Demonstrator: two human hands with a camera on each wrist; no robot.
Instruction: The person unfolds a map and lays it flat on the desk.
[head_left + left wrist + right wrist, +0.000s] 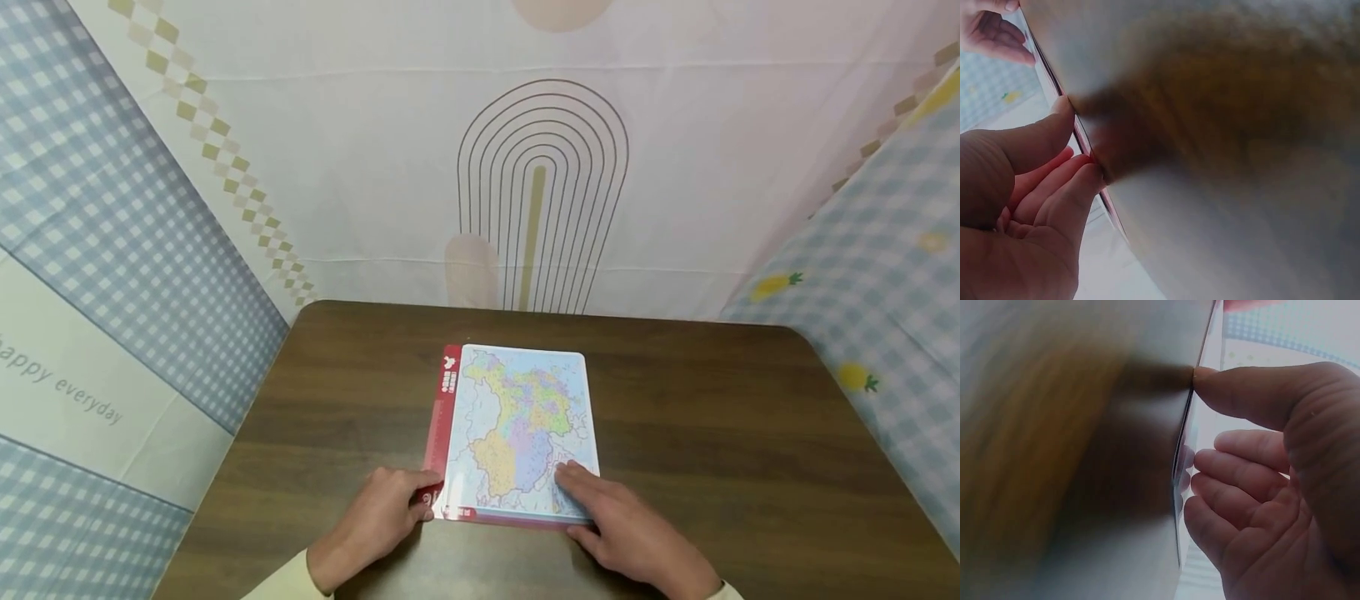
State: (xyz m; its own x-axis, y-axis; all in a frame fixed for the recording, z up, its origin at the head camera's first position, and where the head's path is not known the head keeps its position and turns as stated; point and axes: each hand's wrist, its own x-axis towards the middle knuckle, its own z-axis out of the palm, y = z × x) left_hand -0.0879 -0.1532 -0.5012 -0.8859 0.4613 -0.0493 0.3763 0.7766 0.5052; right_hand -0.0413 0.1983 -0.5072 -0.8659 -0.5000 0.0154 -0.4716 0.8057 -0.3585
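Observation:
A glossy map (517, 433) with coloured regions lies flat near the table's front. Beneath it, a red sheet (442, 417) with white lettering shows along the left side; bluish and purplish edges show along the front. My left hand (386, 508) is at the front left corner, its fingertips on the red margin and its thumb close to the corner. Extended fingers of my right hand (626, 529) rest on the map's front right part, while the thumb touches by the front edge. Both wrist views show thumb tips right at the thin edge of the stack.
The dark wooden table (712, 417) has rounded back corners. A pale printed cloth (375, 167) hangs behind it. Blue checked cloth (112, 167) hangs at the left, and another checked cloth (885, 275) with pineapples borders the right side.

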